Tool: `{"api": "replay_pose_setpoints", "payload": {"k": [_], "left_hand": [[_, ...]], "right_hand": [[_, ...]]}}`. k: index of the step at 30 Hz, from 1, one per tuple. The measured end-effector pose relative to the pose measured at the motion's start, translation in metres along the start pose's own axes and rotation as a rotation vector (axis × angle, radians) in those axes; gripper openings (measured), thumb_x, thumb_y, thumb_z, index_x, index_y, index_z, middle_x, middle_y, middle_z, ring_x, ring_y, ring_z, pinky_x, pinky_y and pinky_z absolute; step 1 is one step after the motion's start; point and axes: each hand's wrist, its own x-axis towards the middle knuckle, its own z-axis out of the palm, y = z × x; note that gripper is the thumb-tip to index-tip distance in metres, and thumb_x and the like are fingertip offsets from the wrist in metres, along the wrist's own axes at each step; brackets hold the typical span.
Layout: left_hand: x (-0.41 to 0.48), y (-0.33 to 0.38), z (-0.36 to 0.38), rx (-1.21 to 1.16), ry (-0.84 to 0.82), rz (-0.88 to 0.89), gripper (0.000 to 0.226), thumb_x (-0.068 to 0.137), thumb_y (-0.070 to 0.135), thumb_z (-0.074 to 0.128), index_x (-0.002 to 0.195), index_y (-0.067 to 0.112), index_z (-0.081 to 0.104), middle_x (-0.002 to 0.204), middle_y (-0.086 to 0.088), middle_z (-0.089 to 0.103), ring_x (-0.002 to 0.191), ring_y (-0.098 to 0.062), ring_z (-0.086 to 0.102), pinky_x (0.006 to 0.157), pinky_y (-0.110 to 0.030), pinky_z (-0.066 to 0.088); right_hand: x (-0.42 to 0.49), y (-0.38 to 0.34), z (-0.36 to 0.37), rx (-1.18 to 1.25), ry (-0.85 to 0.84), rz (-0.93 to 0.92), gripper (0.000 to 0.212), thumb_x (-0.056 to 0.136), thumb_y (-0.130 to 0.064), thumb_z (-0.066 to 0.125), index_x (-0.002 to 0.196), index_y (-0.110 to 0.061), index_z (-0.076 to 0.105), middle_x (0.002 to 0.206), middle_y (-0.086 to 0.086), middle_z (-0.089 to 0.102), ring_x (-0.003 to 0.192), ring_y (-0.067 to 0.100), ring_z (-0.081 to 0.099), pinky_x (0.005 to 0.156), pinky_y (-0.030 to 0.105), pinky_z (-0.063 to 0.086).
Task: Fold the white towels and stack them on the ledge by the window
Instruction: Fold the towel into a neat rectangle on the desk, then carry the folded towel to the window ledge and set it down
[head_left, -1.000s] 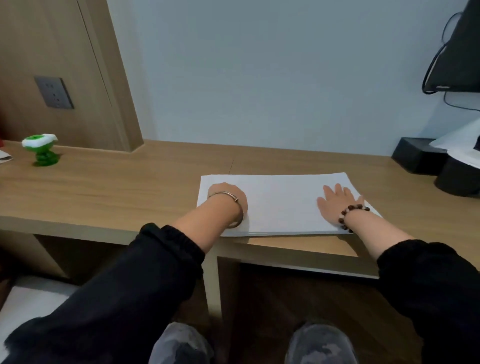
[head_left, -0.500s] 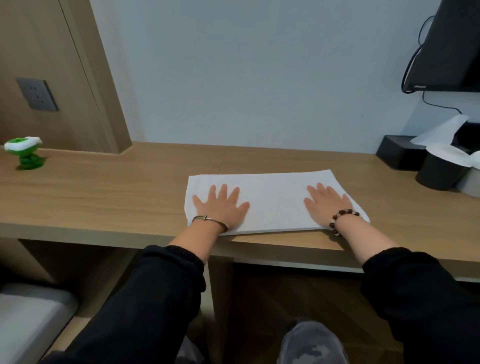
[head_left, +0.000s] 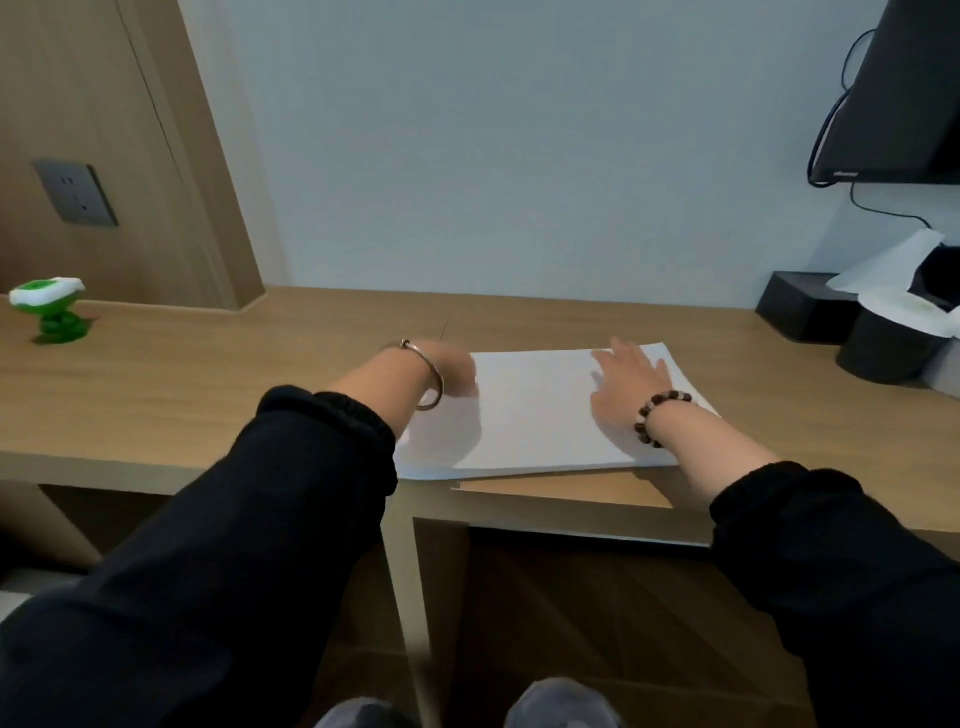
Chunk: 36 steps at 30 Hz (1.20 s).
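Towel: we see 1 white towel (head_left: 535, 410) lying flat on the desk (head_left: 208, 395), close to its front edge and right of the middle.
Right hand: our right hand (head_left: 628, 382) lies palm down on the right part of the towel, with the fingers straight and a little spread. It presses the cloth and grips nothing.
Left hand: our left hand (head_left: 451, 370) is at the towel's left end, touching or just over it. It is blurred, so we cannot tell whether the fingers are flat or curled on the cloth.
Wrists: there is a metal bangle (head_left: 431, 379) on the left and a bead bracelet (head_left: 660, 415) on the right. Both sleeves are black.
Desk, left: a green toy (head_left: 52, 312) stands well apart from the towel, below a grey socket (head_left: 77, 193) on the wood panel.
Desk, right: a black box (head_left: 805, 306) and a black pot (head_left: 883, 353) lined with white stand by the wall, near the towel's far right corner but not touching it.
Above: a dark screen (head_left: 904, 93) hangs at the upper right.
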Motion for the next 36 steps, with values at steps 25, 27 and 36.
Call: {"api": "replay_pose_setpoints", "payload": {"k": [25,27,36], "left_hand": [[0.042,-0.09,-0.043,-0.25,-0.216,-0.168,0.013,0.082,0.016,0.056,0.091,0.021,0.048,0.098,-0.004,0.058,0.081,-0.025,0.049,0.066,-0.029,0.039],[0.012,-0.124,-0.046,-0.219,-0.184,-0.264,0.012,0.084,0.017,0.055,0.09,0.022,0.045,0.099,-0.005,0.058,0.08,-0.025,0.047,0.067,-0.03,0.038],[-0.226,-0.274,-0.013,-0.209,-0.051,-0.765,0.013,0.086,0.012,0.046,0.096,0.018,0.052,0.089,-0.004,0.058,0.079,-0.029,0.055,0.062,-0.033,0.037]], "right_hand": [[0.136,-0.079,-0.078,-0.155,-0.56,-0.342,0.026,0.086,-0.026,0.057,0.107,-0.011,0.058,0.096,0.007,0.062,0.074,0.026,0.055,0.058,0.027,0.04],[0.142,-0.123,-0.086,-0.189,-0.506,-0.457,0.019,0.087,-0.021,0.053,0.102,-0.011,0.057,0.092,0.007,0.061,0.072,0.026,0.053,0.059,0.027,0.04],[0.077,-0.406,-0.116,-0.255,-0.244,-1.015,0.019,0.084,-0.012,0.049,0.067,-0.016,0.041,0.064,0.001,0.046,0.054,0.019,0.041,0.052,0.027,0.034]]}}
